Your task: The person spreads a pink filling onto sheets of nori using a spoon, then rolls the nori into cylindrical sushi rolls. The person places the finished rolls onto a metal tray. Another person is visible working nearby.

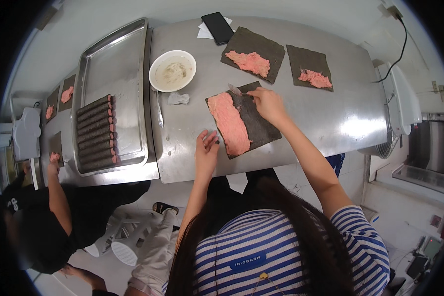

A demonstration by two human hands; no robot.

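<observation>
A dark seaweed sheet [261,123] lies in front of me on the steel table. Pink minced meat paste [228,124] is spread in a broad band over its left part. My right hand [269,103] is closed on the handle of a small metal utensil, apparently a spoon [235,90], whose end is over the sheet's far edge, just right of the paste. Close to the sheet's left edge is my left hand [206,150], fingers apart and loosely bent, holding nothing. I cannot tell whether its fingertips touch the sheet.
Beyond lie two seaweed sheets with paste lumps [249,63] [314,79] and a phone [217,28]. Left are a white bowl of liquid [172,70], a crumpled tissue [178,99], a spoon [160,109] and a tray [144,98] of seaweed rolls [96,130]. A co-worker's hand [53,167] works farther left.
</observation>
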